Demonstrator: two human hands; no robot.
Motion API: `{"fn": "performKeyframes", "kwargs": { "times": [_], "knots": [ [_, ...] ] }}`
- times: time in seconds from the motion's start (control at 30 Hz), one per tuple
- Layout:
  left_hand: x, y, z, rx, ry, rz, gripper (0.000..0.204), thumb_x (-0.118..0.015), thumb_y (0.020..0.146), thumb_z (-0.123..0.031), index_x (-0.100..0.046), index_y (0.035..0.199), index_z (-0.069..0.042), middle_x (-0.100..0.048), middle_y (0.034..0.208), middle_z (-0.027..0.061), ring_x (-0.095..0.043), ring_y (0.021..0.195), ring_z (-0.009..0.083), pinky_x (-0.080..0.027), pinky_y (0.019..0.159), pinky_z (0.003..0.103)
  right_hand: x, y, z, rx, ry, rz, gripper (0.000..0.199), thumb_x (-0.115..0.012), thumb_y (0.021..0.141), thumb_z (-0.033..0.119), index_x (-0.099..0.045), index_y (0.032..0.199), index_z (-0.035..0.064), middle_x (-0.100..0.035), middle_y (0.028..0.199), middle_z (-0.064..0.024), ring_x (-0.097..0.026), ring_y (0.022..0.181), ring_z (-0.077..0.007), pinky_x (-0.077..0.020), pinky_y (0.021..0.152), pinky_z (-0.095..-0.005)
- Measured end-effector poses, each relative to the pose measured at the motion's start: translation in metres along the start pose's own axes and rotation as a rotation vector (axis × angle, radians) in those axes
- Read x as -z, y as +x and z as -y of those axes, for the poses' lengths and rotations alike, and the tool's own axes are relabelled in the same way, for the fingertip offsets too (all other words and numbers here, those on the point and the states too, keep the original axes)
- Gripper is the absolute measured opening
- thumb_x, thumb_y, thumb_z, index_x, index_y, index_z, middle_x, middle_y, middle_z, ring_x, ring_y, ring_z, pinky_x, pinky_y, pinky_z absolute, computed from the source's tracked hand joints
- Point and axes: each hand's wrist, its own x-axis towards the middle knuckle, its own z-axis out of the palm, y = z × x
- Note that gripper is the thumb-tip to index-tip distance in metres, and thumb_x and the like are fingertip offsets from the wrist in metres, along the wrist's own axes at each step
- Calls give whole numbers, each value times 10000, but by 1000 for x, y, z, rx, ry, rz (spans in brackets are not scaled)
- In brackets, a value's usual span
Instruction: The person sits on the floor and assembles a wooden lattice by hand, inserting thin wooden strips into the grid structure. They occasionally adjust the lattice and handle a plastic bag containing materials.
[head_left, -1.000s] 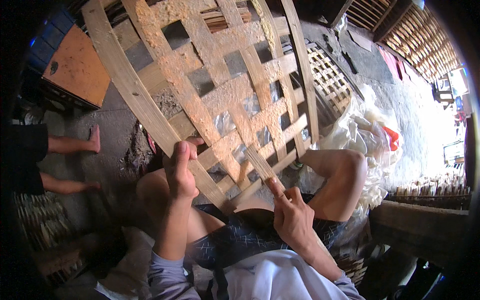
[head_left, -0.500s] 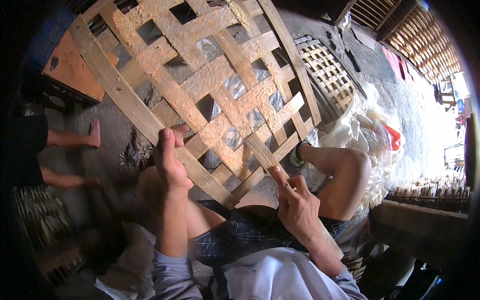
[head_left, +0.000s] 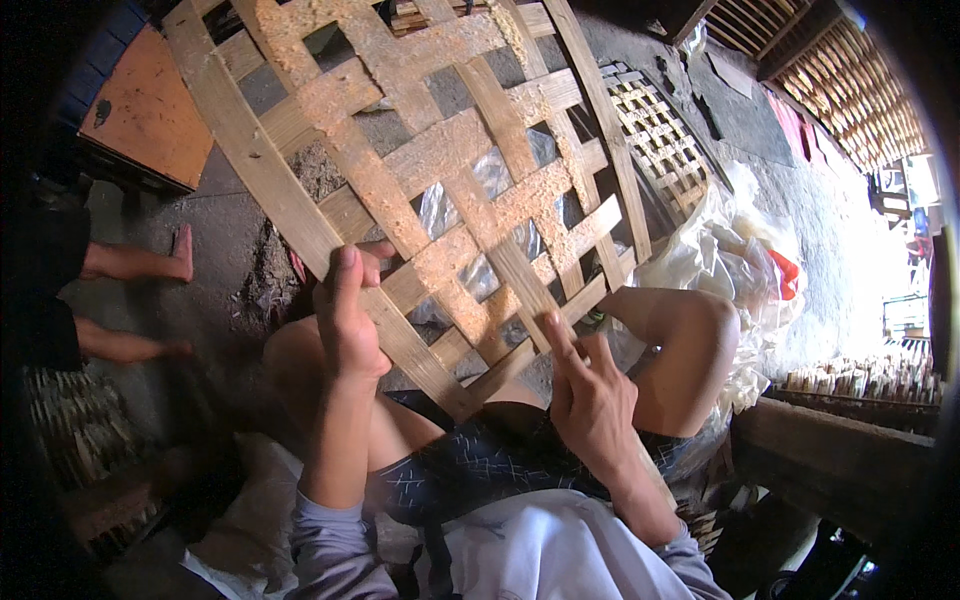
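A lattice panel (head_left: pixel 420 155) of flat, woven wooden strips, crusted with a pale orange crumbly coating, leans up before me over my lap. My left hand (head_left: pixel 350 320) grips its left border strip, thumb on top and fingers curled behind. At the near right corner, my right hand (head_left: pixel 592 390) is closed round a long wooden strip (head_left: pixel 522 285). Its index finger lies stretched along that strip. The strip lies in the weave at the far end, and a pale length in line with it shows below my right wrist. What the curled fingers cover is hidden.
A second woven panel (head_left: pixel 655 135) lies on the floor beyond, beside crumpled clear plastic (head_left: pixel 745 255). An orange box-like thing (head_left: pixel 150 110) stands at left, near another person's bare legs (head_left: pixel 130 262). A wooden beam (head_left: pixel 830 450) runs at lower right.
The lattice panel has shifted a little to the right and upward. My left hand has gone slightly right with it, still gripping. My right hand keeps its grip on the strip, a touch higher.
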Motion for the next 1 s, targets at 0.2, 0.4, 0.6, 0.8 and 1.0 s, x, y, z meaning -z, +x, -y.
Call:
{"fn": "performKeyframes", "kwargs": {
  "times": [0.2, 0.4, 0.6, 0.8, 1.0],
  "knots": [
    [-2, -2, -5, -22, 49, 38, 384, -588, 1074, -398, -538, 852, -89, -541, 893, 41, -583, 1025, 201, -407, 995, 377, 8, 3, 2, 7, -23, 21, 641, -632, 928, 51, -542, 1533, 244, -646, 1035, -106, -712, 838, -304, -587, 660, -441],
    [-12, -9, -9, 6, 110, 89, 383, -592, 1074, -340, -574, 817, -56, -585, 862, 58, -610, 1016, 204, -424, 995, 375, 3, 0, -3, -26, -10, 14, 683, -628, 925, 35, -508, 1556, 268, -631, 1043, -110, -708, 818, -313, -586, 648, -450],
    [-8, -10, -5, -2, 89, 118, 384, -591, 1075, -322, -583, 808, -46, -600, 844, 61, -622, 991, 208, -440, 993, 384, 8, 7, 0, 6, -8, -8, 684, -630, 933, 51, -496, 1566, 271, -621, 1025, -118, -707, 789, -313, -581, 644, -440],
    [-8, -12, -6, -34, 171, 170, 405, -581, 1079, -339, -582, 806, -39, -598, 844, 64, -628, 1007, 218, -436, 975, 379, 5, 4, 0, -6, 5, -12, 666, -625, 927, 42, -522, 1553, 245, -622, 1011, -130, -710, 829, -325, -597, 687, -434],
    [-5, -10, -7, -51, 133, 105, 426, -585, 1078, -361, -599, 805, -35, -617, 857, 64, -625, 992, 212, -429, 946, 366, 3, 16, 5, 41, 34, -43, 606, -613, 963, 32, -554, 1536, 218, -606, 941, -122, -662, 744, -312, -542, 619, -423]
  ]
}}
